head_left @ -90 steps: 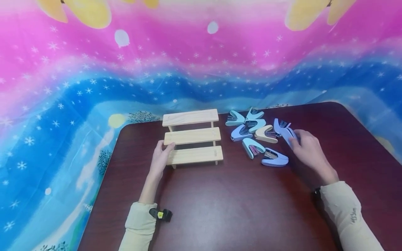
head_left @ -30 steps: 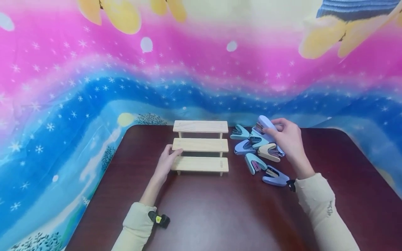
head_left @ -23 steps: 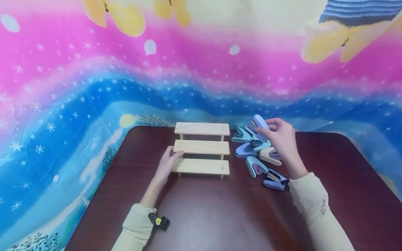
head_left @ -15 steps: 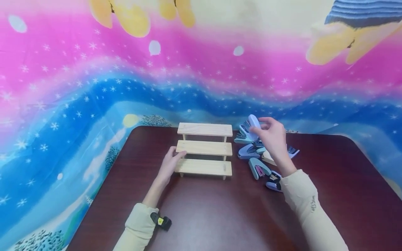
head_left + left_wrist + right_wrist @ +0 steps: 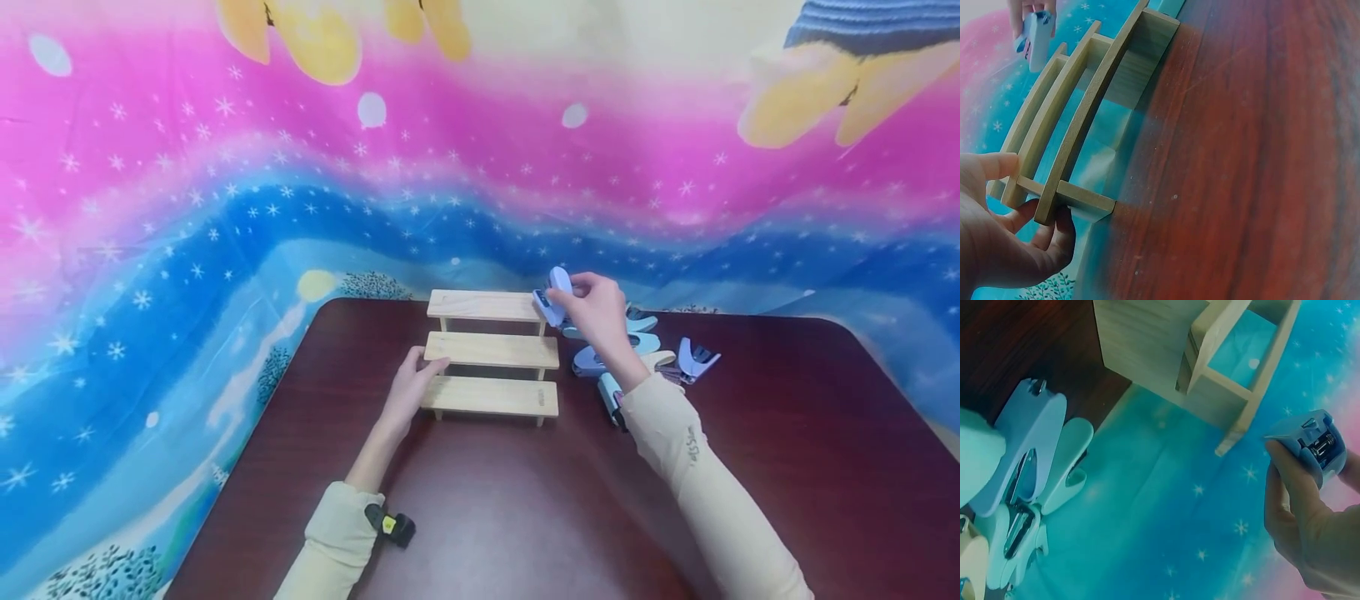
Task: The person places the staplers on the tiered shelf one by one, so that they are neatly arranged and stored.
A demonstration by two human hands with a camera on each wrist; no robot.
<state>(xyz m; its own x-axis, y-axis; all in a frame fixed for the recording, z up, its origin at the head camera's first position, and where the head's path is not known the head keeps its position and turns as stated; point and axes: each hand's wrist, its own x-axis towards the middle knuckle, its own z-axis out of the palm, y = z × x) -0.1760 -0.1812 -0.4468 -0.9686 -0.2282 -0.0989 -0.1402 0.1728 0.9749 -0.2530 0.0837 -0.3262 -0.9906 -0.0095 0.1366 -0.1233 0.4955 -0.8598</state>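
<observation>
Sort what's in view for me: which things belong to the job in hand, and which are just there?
In the job:
- lavender stapler, pinched by the right hand
- wooden stand, held by the left hand
- probably the other staplers, lying right of it

Just there:
- patterned backdrop
- dark red table, merely the surface

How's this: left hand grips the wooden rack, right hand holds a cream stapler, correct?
Not quite: the stapler in the right hand is pale lavender, not cream, as the head view shows. The left hand does grip the wooden rack.
</observation>
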